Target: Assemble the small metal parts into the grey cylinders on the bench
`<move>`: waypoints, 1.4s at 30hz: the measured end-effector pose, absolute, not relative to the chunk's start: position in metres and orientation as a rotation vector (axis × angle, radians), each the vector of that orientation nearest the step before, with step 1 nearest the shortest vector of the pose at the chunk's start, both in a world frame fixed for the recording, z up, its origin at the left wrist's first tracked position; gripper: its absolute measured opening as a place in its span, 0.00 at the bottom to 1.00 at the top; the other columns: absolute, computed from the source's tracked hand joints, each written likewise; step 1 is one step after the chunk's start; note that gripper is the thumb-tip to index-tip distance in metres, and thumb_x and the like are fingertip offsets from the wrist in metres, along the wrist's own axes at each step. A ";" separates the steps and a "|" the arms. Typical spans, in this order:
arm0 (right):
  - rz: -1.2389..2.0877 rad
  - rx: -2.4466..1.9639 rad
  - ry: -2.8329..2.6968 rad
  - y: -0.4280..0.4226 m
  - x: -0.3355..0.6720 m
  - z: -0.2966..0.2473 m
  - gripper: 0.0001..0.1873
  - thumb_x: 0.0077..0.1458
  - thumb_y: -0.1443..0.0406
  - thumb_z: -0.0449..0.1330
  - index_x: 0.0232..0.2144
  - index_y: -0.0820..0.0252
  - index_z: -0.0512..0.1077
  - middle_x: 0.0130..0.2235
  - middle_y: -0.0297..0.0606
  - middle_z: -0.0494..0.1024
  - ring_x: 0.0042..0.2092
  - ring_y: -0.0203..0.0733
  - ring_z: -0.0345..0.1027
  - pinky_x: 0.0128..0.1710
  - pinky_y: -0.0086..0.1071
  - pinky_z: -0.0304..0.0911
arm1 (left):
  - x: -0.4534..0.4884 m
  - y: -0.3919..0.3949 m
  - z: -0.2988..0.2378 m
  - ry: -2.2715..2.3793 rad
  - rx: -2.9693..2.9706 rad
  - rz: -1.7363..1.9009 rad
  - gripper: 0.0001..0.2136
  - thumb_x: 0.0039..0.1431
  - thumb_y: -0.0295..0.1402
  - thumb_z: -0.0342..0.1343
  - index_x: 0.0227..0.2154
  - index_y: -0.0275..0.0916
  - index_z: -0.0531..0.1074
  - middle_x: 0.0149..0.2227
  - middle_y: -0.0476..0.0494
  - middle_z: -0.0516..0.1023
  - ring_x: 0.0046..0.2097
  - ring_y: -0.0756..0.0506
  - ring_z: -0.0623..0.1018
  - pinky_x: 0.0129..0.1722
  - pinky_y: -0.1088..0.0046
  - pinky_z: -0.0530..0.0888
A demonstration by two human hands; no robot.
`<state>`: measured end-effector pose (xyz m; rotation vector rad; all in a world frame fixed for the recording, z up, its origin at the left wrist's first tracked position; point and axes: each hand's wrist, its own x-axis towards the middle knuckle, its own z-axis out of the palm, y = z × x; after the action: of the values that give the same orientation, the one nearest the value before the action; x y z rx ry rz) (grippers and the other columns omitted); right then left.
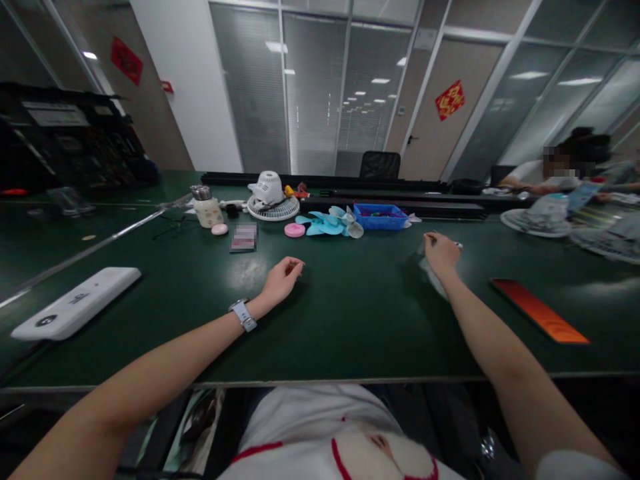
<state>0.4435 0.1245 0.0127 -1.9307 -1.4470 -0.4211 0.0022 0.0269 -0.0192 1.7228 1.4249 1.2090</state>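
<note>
My left hand point(283, 279) is above the middle of the green table, with its fingers curled together in a pinch. Whether anything small is between them cannot be made out. Further right, my right hand point(441, 255) is closed around a crumpled, see-through plastic bag point(434, 280), which hangs below the fingers. A small pale tip pokes out at that hand's right side. Beyond the hands lie light-blue fan blades point(325, 223), a pink round piece point(295, 230) and a blue tray point(380, 217) with small parts in it.
A white fan body point(270, 190) rests on its grille near a cream bottle point(209, 212). On the left lies a white power strip point(77, 303); an orange-red flat panel point(540, 310) is on the right. Another person point(545, 170) sits at the far right.
</note>
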 end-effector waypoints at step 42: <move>-0.516 -2.180 -1.464 0.127 0.441 0.012 0.23 0.64 0.57 0.48 0.49 0.68 0.72 0.39 0.59 0.79 0.42 0.58 0.74 0.42 0.47 0.64 | 0.002 0.026 -0.021 1.423 1.733 1.192 0.13 0.59 0.41 0.53 0.43 0.39 0.70 0.31 0.48 0.76 0.34 0.46 0.77 0.37 0.68 0.71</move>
<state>0.4415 0.1274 0.0120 -2.1799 -1.4638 -0.5155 0.0022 0.0255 -0.0209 1.7333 1.4228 1.1923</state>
